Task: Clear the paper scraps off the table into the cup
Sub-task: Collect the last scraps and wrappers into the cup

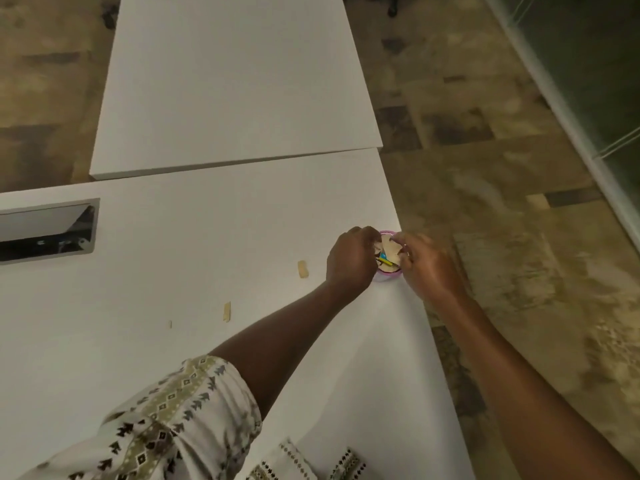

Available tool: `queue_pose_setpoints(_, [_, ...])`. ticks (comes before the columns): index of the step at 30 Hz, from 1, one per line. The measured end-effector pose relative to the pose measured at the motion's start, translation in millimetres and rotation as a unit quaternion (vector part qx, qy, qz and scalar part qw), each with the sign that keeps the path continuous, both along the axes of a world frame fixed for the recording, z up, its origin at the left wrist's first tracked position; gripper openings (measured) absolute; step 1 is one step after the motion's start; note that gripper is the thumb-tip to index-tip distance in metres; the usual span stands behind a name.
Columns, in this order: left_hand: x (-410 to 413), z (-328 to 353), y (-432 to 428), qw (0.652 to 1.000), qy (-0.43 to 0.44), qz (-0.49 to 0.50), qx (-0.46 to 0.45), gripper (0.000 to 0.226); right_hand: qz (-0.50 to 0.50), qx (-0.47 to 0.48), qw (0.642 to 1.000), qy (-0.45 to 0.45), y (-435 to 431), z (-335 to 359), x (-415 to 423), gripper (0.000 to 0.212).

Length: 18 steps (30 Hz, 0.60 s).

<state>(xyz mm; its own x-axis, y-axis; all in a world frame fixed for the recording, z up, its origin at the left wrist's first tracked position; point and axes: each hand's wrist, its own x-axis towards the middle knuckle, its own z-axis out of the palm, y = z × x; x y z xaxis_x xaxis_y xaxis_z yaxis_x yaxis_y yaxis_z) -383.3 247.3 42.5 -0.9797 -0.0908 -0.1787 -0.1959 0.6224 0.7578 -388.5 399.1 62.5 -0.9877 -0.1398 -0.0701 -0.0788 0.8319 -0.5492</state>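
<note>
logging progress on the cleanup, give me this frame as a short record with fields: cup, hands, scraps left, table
cup: pink-rimmed cup near the table's right edge, already holding paper pieces and something yellow and blue
left hand: left hand at the cup's left side, fingers over the rim
right hand: right hand at the cup's right side, fingers at the rim
scraps left: near scrap, middle scrap, tiny scrap, all left of the cup
table: white table
</note>
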Motion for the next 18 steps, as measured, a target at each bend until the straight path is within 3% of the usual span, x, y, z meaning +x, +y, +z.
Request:
queue_pose_setpoints(5, [29.6, -8.5, -21.0, 0.999, 0.03, -0.008, -0.008, 0.028, 0.06, 0.053, 0.996, 0.033, -13.3, -4.4, 16.4, 0.039])
queue_pose_setpoints(10, [88.0, -26.0, -66.3, 0.999, 0.019, 0.009, -0.029, 0.025, 0.078, 0.003, 0.989, 0.128, -46.5, -7.1, 25.6, 0.029])
queue_pose_setpoints(13, [126.7, -39.6, -107.3, 0.998, -0.014, 0.038, -0.054, 0.026, 0.121, -0.024, 0.99, 0.069, -80.9, -21.0, 41.2, 0.034])
queue_pose_setpoints(18, [175.9, -55.0, -182.6, 0.983, -0.061, 0.128, -0.118, 0.032, 0.159, 0.023, 0.984, -0.076, -126.6, -56.4, 49.5, 0.047])
